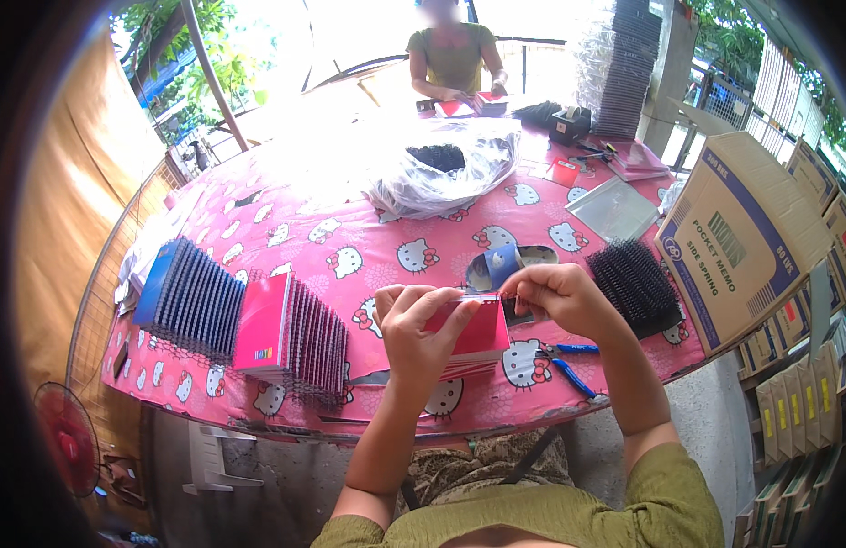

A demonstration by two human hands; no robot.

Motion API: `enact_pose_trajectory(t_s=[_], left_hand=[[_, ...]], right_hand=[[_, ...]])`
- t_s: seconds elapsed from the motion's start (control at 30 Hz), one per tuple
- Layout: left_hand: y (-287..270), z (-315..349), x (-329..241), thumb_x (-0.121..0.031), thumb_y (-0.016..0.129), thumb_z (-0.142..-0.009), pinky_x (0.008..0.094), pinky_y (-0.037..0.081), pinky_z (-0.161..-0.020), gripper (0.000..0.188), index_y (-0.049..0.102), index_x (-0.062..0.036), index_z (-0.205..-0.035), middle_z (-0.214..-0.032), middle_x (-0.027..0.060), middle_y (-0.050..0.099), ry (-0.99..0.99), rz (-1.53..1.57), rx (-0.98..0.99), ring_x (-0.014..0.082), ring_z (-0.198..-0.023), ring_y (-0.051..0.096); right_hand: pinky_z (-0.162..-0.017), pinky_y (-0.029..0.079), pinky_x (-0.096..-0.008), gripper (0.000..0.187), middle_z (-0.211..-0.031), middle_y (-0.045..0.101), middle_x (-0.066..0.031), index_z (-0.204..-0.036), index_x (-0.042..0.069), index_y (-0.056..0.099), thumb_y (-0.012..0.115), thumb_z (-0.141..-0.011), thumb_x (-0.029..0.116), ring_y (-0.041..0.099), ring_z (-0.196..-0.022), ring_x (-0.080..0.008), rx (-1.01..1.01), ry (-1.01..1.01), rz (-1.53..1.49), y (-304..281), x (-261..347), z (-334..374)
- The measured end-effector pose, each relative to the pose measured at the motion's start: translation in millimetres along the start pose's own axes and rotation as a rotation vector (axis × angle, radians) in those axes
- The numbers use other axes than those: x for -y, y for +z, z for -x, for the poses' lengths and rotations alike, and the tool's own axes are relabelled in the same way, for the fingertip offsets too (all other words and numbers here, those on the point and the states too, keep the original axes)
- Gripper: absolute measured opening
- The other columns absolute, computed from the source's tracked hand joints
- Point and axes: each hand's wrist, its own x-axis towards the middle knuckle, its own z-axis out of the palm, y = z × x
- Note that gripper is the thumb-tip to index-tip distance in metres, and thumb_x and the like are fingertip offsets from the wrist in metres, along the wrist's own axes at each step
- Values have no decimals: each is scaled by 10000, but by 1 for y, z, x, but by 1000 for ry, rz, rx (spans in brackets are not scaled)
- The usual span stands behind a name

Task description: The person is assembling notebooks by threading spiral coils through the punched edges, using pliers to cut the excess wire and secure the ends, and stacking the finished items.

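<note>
In front of me, my left hand (418,321) grips a small red memo pad (481,326) by its top edge, thumb in front and fingers behind. The pad stands above a low stack of similar pads on the table. At the right end of that edge, my right hand (553,294) is closed in a pinch; what lies between its fingertips is too small to make out. Blue-handled pliers (572,373) lie right of the stack. Farther right is a pile of black spiral coils (635,285). A grey and blue slipper-like object (503,265) rests just beyond my hands.
Blue spiral pads (190,297) and pink spiral pads (290,333) stand in stacks at left on the pink tablecloth (418,256). A plastic bag (450,173) of black coils lies farther back. Cardboard boxes (738,242) crowd the right side. A co-worker (453,59) handles pads across the table.
</note>
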Motion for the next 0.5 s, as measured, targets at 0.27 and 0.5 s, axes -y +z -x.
enact_pose_trajectory(t_s=[0.27,0.5], left_hand=[[-2,1,3,-144,833,-648,322,415,-786,250,741,-118,-879,-818,-7,679,16,-34,32,181,-856,508],[-2,4,4,-158,830,-623,331,394,-818,266,741,-144,-873,-835,-21,656,11,-21,12,201,-874,509]], right_hand=[[-600,492,-337,144,-833,604,-79,-905,47,617,704,-831,135,619,-689,-243,-285,-477,574,31,11,5],[-644,488,-397,167,-855,584,-97,-918,60,608,702,-819,157,630,-766,-301,-347,-353,602,43,25,7]])
